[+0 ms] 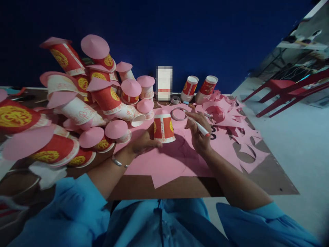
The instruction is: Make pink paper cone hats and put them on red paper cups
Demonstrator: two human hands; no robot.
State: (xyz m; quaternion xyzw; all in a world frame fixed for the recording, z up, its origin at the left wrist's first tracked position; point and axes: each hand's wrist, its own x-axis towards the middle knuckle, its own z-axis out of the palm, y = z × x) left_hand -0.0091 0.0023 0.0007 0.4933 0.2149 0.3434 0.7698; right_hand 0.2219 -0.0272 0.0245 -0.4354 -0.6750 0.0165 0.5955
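While a blue wall (144, 37) fills the back, the desk (123, 188) carries everything in hand's reach, red stool (281, 87) off to the right on the floor. Heap (108, 99) of red and white paper cups with pink cones, left side of desk, many tilted and leaning on one another; one slip there could roll several. Pink sheet (144, 163) under both hands, a corner over the near edge of the desk; a forearm dragging across it could shift it and knock the nearest cups. Scraps (253, 154) with round cutouts to the right, loose, could catch on a sleeve. Left hand (145, 142) holds the cup (162, 129) over the sheet: thumb low on the near side, other fingers mostly hidden behind. Cup about upright, wide rim down, cone on top; too hard a squeeze could dent the wall, a knock could tip the cone, can't tell if it's glued. Right hand (202, 141), beside the cup, not touching it: fingers curled round the marker (202, 128), forefinger and thumb partly apart. Loose hold could drop it; if uncapped, it could streak the sheet, cap state unclear. Ring (172, 114) just behind, easy to nudge
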